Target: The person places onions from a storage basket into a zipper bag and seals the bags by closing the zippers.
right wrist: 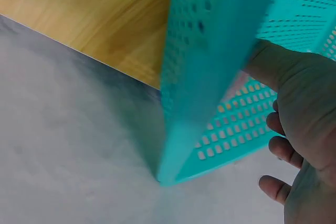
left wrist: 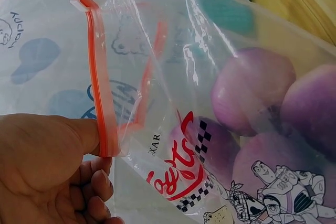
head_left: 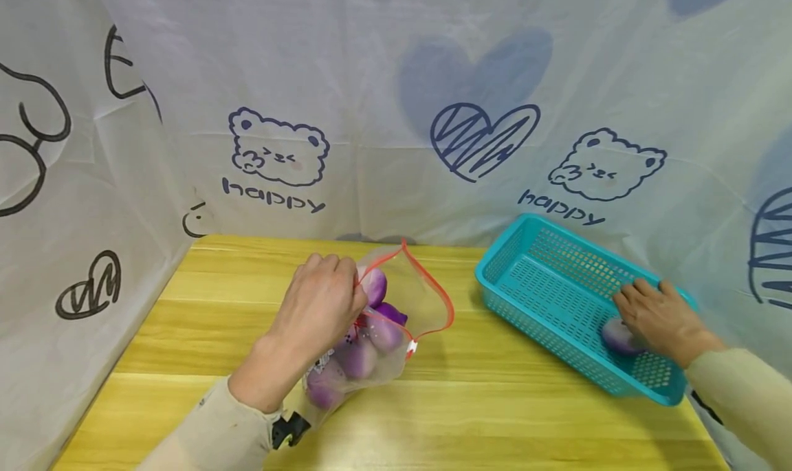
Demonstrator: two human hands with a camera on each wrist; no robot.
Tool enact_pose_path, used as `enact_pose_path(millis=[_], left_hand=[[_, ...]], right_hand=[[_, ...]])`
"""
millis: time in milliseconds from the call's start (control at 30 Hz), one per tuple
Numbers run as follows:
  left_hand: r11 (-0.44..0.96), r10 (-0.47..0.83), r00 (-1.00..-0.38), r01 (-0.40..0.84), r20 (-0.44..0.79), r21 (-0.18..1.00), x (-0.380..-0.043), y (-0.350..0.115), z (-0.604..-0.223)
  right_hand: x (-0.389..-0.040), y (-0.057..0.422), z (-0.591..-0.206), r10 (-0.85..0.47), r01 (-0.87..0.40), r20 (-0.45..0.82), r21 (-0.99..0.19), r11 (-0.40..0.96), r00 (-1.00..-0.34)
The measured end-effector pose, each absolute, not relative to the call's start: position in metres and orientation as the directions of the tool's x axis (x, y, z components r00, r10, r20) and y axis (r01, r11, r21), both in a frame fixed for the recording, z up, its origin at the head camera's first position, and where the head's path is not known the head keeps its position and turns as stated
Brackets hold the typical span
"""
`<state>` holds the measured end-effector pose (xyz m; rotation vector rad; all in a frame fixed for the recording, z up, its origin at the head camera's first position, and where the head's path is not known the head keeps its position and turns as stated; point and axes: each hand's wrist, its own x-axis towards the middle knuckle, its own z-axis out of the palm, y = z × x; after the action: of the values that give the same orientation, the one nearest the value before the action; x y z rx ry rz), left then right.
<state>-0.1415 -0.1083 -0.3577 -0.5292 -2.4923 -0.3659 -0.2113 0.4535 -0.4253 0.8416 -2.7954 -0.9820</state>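
Note:
My left hand (head_left: 324, 296) pinches the rim of a clear zip bag (head_left: 427, 306) with an orange-red edge and white slider. In the left wrist view, the thumb presses on the orange strip (left wrist: 100, 93), and the bag's mouth gapes. Several round purple-and-white fruit-like pieces (left wrist: 254, 90) lie inside, behind a cartoon print. Over at the right, my right hand (head_left: 662, 320) reaches into a turquoise basket (head_left: 538, 320), above one purple-and-white piece (head_left: 619, 337) that it partly covers. The basket's wall hides most of that piece in the right wrist view, where the fingers are loosely bent and spread apart.
The basket stands at an angle on the yellow wood-grain table (head_left: 470, 402), near its right edge. A white sheet (head_left: 383, 113) with bear and heart drawings hangs behind the table and along its left side.

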Motion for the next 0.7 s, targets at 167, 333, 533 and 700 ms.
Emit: enact_pose_path(millis=[167,333,533,700], left_hand=[[0.886,0.289,-0.769,0.440,0.570,0.145,-0.142,-0.109,-0.359],[0.884,0.288,-0.774,0.441,0.563,0.153,-0.142,-0.110,-0.360],[0.884,0.292,-0.777,0.442,0.558,0.153,-0.142,-0.111,-0.361],[0.885,0.289,-0.782,0.438,0.553,0.157,-0.143,-0.111,-0.362]], right_hand=[[-0.217,0.462,-0.436,-0.479,-0.464,-0.131,0.558,0.688,-0.868],[-0.221,0.474,-0.445,-0.462,-0.455,-0.124,0.518,0.724,-0.878],[-0.228,0.480,-0.452,-0.439,-0.429,-0.085,0.444,0.787,-0.894],[-0.231,0.483,-0.454,-0.404,-0.394,-0.065,0.402,0.827,-0.913]])
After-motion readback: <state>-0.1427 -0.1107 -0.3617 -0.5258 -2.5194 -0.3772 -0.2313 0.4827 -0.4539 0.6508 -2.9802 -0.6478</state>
